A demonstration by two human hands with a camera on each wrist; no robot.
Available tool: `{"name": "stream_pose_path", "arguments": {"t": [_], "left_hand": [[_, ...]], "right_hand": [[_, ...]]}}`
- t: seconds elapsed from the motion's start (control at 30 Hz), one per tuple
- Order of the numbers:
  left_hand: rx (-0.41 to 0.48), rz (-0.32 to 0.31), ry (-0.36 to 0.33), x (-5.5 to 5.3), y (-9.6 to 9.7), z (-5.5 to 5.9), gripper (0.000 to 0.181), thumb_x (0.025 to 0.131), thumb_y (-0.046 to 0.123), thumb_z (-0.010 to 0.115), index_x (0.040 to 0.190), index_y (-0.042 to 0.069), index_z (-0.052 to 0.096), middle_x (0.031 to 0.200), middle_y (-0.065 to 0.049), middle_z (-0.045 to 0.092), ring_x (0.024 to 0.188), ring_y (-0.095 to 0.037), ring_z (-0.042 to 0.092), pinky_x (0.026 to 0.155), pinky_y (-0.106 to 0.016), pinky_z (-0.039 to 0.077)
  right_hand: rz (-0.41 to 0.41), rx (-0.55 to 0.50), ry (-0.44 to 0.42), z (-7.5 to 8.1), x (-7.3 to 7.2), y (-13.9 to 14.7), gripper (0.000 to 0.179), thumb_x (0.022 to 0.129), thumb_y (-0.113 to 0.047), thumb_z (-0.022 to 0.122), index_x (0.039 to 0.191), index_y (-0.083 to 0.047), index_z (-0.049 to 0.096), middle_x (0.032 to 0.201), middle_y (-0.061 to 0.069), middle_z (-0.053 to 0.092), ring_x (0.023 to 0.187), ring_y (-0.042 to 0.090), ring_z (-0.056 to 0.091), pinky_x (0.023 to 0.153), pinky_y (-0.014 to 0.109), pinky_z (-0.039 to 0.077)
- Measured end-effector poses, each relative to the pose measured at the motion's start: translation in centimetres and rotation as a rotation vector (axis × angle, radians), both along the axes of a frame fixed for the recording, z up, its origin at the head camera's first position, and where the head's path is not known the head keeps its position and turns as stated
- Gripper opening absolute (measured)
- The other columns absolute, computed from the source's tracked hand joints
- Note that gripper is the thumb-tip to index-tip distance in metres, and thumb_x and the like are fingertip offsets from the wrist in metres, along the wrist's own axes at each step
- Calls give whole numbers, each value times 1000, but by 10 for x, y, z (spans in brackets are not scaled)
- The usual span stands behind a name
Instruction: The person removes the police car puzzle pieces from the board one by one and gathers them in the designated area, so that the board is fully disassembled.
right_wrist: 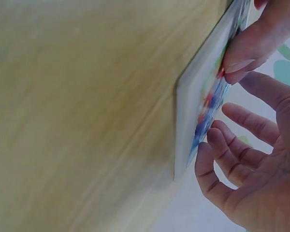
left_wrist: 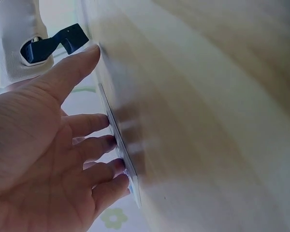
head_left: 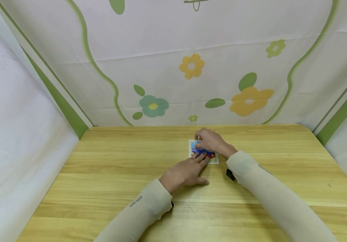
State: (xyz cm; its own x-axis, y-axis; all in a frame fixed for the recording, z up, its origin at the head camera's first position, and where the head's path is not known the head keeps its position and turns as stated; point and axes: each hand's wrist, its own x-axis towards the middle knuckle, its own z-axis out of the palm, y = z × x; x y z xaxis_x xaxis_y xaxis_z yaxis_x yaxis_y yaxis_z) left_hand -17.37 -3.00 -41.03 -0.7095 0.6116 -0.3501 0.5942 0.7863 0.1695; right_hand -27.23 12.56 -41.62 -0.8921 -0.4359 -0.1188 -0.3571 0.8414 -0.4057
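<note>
In the head view, the picture board lies on the counter, with the left grip stretched out over its near part, holding nothing, and the right grip loosely curled over its far side. In the left wrist view, 4 fingertips touch it; light, even pressure should steady it. In the right wrist view, whether the right grip pinches anything I cannot tell; it should work clear of the left fingertips
</note>
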Motion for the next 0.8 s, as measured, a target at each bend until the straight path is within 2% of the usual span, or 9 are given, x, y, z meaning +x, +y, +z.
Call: {"name": "stream_pose_path", "arguments": {"t": [0.33,0.63,0.8], "left_hand": [[23,20,-46,-1,0,0,88,101,57,62,169,19,20,178,-1,11,165,-23,11,132,-39,25],[17,27,-67,0,1,3,89,101,56,62,169,19,19,178,-2,9,165,-25,8,132,-39,24],[14,27,-64,1,2,3,89,101,56,63,169,18,20,178,-2,10,165,-26,8,132,-38,24]], "right_hand": [[-6,-3,20,-7,-1,-1,30,98,-26,74,123,-9,70,119,12,64,104,27,64,88,47,58],[12,-40,-7,-7,-2,-2,24,98,-21,75,115,-5,70,119,13,64,105,27,63,94,48,57],[14,-61,-34,-5,-3,-3,23,97,-18,76,113,-3,69,116,13,65,101,26,62,93,46,56]]}}
